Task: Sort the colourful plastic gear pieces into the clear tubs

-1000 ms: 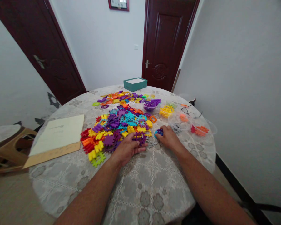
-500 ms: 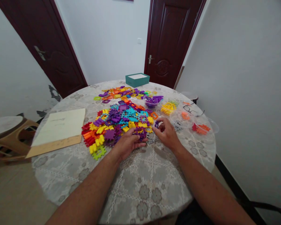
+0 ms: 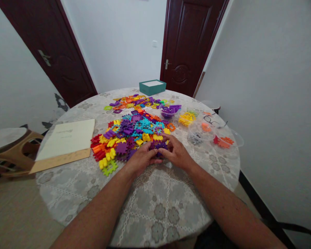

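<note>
Purple toothed building pieces (image 3: 159, 145) sit between my two hands at the near right side of the pile. My left hand (image 3: 143, 155) is closed on a purple piece, thumb on top and fingers below. From the right, my right hand (image 3: 177, 152) grips a purple piece against it, and my thumbs nearly meet. Whether the pieces are joined is hidden by my fingers. The heap of plastic building pieces (image 3: 129, 126), in purple, blue, yellow, red and orange, lies just beyond my hands.
A second heap (image 3: 131, 102) lies farther back, before a green box (image 3: 152, 89). At right are clear containers of purple pieces (image 3: 170, 110), yellow pieces (image 3: 187, 118) and orange pieces (image 3: 225, 142), plus eyeglasses (image 3: 212, 121). A notepad (image 3: 67, 136) lies at left.
My right hand has moved left with its small purple piece, bringing it to the purple piece in my left hand. My left hand has hardly moved.
</note>
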`<action>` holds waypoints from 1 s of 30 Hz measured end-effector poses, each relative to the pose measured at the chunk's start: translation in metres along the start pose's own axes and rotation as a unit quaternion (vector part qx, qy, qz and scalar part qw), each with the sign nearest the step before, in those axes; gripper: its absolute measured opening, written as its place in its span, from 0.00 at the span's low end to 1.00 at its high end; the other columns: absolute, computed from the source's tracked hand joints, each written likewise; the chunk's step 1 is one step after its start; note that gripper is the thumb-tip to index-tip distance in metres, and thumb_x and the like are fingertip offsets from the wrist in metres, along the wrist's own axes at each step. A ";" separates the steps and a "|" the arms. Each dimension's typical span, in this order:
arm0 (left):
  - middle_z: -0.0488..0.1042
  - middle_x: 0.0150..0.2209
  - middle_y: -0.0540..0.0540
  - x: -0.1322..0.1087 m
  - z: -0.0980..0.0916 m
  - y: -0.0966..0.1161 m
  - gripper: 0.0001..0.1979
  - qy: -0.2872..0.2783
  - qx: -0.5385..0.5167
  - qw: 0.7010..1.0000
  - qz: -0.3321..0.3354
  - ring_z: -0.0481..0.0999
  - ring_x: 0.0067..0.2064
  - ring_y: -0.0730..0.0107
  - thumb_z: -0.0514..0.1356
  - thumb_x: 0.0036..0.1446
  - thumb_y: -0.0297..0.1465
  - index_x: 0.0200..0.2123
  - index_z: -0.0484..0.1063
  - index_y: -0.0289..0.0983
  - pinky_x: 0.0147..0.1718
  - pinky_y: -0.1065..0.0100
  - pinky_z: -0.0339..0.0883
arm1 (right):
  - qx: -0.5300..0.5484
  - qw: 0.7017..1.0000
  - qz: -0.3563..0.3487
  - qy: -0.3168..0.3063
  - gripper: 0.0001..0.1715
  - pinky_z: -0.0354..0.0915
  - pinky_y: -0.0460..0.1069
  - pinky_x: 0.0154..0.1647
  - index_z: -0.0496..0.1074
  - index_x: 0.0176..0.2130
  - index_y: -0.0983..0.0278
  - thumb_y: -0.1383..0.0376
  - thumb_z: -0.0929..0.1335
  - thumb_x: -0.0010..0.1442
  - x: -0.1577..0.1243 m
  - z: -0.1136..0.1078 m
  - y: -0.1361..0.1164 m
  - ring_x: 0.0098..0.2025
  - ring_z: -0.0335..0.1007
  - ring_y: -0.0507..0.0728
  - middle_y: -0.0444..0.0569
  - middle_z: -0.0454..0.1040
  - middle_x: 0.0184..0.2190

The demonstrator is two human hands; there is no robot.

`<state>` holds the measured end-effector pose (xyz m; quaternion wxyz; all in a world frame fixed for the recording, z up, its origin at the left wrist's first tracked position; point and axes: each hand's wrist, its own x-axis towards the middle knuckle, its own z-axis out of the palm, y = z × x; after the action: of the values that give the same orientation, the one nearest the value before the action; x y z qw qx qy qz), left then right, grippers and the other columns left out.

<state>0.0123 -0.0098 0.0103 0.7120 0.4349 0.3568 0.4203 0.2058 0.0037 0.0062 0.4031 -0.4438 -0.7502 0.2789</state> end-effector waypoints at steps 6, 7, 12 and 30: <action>0.74 0.57 0.36 0.000 -0.002 0.001 0.21 0.015 0.017 1.000 0.001 0.80 0.51 0.60 0.68 0.59 0.29 0.55 0.72 0.37 0.43 0.64 0.82 | 0.172 0.979 0.092 -0.053 0.20 0.69 0.49 0.42 0.74 0.48 0.63 0.54 0.72 0.60 0.006 0.001 0.011 0.38 0.74 0.55 0.46 0.78 0.40; 0.74 0.57 0.36 0.000 -0.002 0.001 0.22 0.014 0.020 1.000 0.002 0.81 0.51 0.60 0.69 0.59 0.30 0.55 0.72 0.37 0.43 0.64 0.82 | 0.185 0.976 0.104 -0.053 0.20 0.68 0.48 0.39 0.74 0.47 0.62 0.54 0.73 0.59 0.006 0.000 0.010 0.37 0.73 0.54 0.45 0.78 0.38; 0.75 0.56 0.36 -0.001 0.000 0.002 0.22 0.010 0.049 0.999 0.007 0.81 0.51 0.58 0.69 0.59 0.33 0.55 0.72 0.37 0.43 0.61 0.82 | 0.205 0.963 0.155 -0.082 0.19 0.62 0.45 0.26 0.71 0.42 0.61 0.51 0.72 0.58 0.006 -0.005 0.003 0.27 0.67 0.51 0.41 0.74 0.30; 0.79 0.35 0.46 0.004 0.001 -0.004 0.19 0.060 0.153 0.985 0.051 0.83 0.34 0.62 0.61 0.64 0.42 0.53 0.68 0.39 0.31 0.64 0.77 | 0.183 0.975 0.130 0.006 0.17 0.66 0.47 0.27 0.71 0.42 0.60 0.52 0.71 0.60 0.007 -0.013 0.004 0.27 0.67 0.52 0.41 0.71 0.28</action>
<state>0.0155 -0.0075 0.0065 0.5921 0.5305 0.4358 0.4219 0.2168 0.0126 0.0127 0.4422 -0.4579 -0.6201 0.4585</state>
